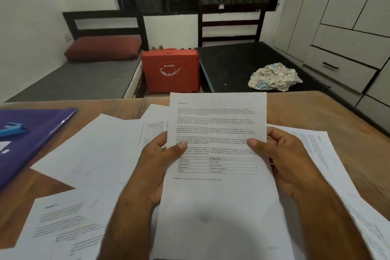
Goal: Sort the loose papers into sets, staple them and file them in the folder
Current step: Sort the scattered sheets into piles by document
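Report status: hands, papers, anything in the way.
Left hand and right hand both grip a printed sheet by its side edges. Loose papers spread on the table. Blue stapler lies on purple folder at left; nothing blocking.

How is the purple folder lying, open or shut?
Shut. The purple folder lies flat on the table, cover down, with the blue stapler resting on top of it.

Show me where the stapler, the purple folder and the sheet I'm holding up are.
blue stapler point(13, 130): head view, on the middle of its body.
purple folder point(40, 145): head view, on the bare cover right of the stapler.
printed sheet point(218, 196): head view, on the blank area below its table.
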Demonstrator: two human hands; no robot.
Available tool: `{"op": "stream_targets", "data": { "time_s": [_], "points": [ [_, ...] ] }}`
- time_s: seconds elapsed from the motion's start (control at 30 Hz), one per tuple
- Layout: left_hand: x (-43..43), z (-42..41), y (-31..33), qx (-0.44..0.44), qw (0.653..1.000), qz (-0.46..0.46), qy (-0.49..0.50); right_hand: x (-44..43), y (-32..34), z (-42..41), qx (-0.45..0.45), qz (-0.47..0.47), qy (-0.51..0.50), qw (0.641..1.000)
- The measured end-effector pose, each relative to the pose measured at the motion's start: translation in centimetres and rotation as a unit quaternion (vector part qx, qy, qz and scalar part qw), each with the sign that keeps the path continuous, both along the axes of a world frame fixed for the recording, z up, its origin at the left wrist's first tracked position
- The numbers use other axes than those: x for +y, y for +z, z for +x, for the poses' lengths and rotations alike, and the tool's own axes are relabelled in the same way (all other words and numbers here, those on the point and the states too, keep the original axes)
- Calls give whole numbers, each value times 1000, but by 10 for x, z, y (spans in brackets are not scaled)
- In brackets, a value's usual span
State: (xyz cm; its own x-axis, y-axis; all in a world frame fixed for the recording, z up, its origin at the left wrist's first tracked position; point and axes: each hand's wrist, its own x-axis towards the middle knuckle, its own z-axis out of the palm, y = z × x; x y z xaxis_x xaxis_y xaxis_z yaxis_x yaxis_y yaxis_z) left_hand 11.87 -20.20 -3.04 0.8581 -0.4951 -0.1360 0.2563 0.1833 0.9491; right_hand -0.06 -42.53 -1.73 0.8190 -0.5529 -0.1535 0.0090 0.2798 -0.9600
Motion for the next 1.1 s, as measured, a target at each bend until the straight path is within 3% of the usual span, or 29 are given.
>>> {"op": "stream_targets", "data": {
  "time_s": [0.13, 0.37, 0.63, 0.87, 1.1],
  "points": [
    [-3, -1, 0, -5, 1000, 13, 8, -1, 1, 2, 6, -12, -10, 1000],
    [-18, -8, 17, -48, 998, 25, 23, -6, 27, 1, 46, -120, 1, 992],
    [25, -15, 36, -47, 991, 127, 23, 33, 41, -13, 80, -113, 65, 988],
    [171, -27, 30, -67, 965, 237, 93, 160, 27, 2, 103, -125, 162, 973],
    [389, -48, 36, -84, 922, 330, 186, 355, 25, 32, 118, -145, 330, 925]
  ]
}}
